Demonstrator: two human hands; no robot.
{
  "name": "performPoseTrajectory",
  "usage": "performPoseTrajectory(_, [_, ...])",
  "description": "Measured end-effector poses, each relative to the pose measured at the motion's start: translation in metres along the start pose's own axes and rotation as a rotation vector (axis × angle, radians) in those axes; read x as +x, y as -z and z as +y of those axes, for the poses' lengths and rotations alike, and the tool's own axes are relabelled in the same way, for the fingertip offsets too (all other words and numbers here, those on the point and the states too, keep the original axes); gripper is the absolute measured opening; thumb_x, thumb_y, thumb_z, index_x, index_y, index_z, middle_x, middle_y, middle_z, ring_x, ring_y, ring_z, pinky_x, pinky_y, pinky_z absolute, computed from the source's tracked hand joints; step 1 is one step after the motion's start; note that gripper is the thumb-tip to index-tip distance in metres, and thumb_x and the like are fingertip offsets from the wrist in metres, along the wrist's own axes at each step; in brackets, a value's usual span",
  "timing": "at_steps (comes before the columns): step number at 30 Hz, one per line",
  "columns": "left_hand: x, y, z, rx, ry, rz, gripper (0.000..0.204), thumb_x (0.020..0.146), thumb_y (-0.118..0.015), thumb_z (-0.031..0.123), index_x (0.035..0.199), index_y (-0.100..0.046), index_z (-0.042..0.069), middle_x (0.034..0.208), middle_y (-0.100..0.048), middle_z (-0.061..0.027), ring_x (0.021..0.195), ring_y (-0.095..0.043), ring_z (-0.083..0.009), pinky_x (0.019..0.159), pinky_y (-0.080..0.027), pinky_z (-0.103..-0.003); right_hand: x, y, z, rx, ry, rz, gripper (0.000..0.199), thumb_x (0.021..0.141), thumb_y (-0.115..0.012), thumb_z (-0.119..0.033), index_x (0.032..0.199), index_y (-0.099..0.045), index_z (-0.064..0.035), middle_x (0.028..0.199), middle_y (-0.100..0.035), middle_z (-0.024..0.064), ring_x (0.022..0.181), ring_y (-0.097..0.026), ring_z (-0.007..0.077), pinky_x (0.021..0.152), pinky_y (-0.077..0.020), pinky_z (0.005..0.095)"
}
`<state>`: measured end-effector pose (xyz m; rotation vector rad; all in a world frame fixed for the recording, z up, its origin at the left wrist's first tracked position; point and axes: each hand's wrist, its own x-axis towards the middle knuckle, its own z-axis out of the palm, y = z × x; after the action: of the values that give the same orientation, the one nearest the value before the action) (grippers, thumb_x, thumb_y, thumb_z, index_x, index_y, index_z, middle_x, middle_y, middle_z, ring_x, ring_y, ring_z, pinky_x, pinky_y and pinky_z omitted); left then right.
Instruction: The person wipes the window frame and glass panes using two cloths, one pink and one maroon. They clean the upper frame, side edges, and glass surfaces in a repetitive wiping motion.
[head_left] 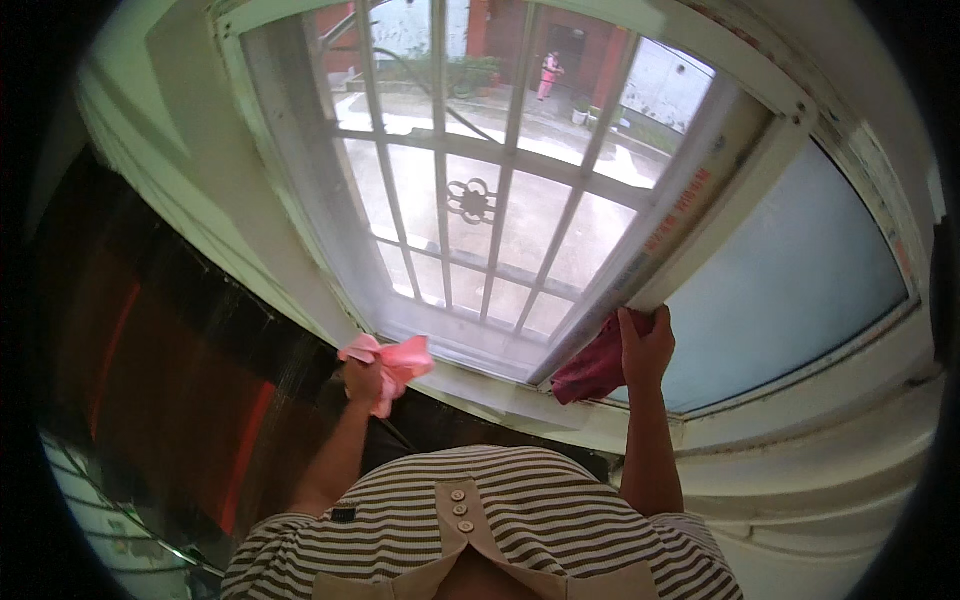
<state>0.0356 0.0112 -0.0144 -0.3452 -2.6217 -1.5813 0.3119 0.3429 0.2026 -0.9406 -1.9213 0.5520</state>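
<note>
In my left hand (pixel 362 381) is a bunched pink cloth (pixel 403 362), held near the lower left corner of the window frame (pixel 470 372). My right hand (pixel 648 347) grips a dark red cloth (pixel 592 368) at the lower part of the sliding sash's upright edge (pixel 690 235). That cloth hangs from my fingers toward the bottom corner of the frame. Beyond the frame stand white window bars (pixel 511 150) with a flower-shaped ornament (pixel 471 201) in the middle.
Right of the upright, a frosted glass pane (pixel 790 290) fills the window. A dark brown panel with red streaks (pixel 180 350) lies to the left. Outside, a paved yard (pixel 415 180) shows through the bars, with a person in pink (pixel 549 75) standing far off.
</note>
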Motion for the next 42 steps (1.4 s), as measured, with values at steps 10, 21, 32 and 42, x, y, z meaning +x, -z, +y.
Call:
performPoseTrajectory(10, [-0.018,-0.026,0.257,-0.471,-0.538,-0.328,0.027,0.081,-0.07,0.008,0.107,-0.063,0.004,0.099,-0.069,-0.0097,0.093,-0.066,-0.02,0.079,-0.052,-0.033,0.001,0.003,-0.004,0.004,-0.083,-0.06,0.039,0.08,-0.073,-0.029,0.106,-0.057,-0.0049,0.09,-0.068,0.0162,0.084,-0.066,0.0359,0.075,-0.0527,0.0431])
performPoseTrajectory(21, [-0.021,-0.075,0.458,-0.318,-1.396,-0.084,0.027,0.068,-0.07,0.007,0.095,-0.066,0.005,0.106,-0.062,-0.0113,0.098,-0.057,-0.0327,0.084,-0.048,-0.042,0.0,0.001,0.003,-0.008,-0.025,-0.062,0.042,0.08,-0.072,-0.032,0.106,-0.055,-0.0046,0.088,-0.066,0.0183,0.081,-0.064,0.0389,0.07,-0.0511,0.0465])
performPoseTrajectory(32, [-0.046,-0.112,0.402,-0.075,-1.18,-0.345,0.042,0.077,-0.068,0.006,0.117,-0.057,-0.002,0.117,-0.059,-0.0151,0.11,-0.057,-0.0338,0.095,-0.045,-0.041,0.001,-0.002,0.004,0.004,-0.025,-0.08,0.047,0.083,-0.068,-0.042,0.115,-0.056,-0.0094,0.096,-0.067,0.0149,0.087,-0.066,0.0346,0.072,-0.0521,0.0436])
performPoseTrajectory(42, [-0.038,-0.098,0.426,-0.041,-1.378,-0.146,0.035,0.073,-0.07,0.008,0.107,-0.064,0.004,0.11,-0.062,-0.0101,0.1,-0.06,-0.0298,0.09,-0.047,-0.04,0.001,0.002,0.001,0.044,-0.01,-0.064,0.047,0.083,-0.067,-0.04,0.114,-0.055,-0.0077,0.098,-0.067,0.0151,0.086,-0.065,0.0361,0.07,-0.0516,0.0454])
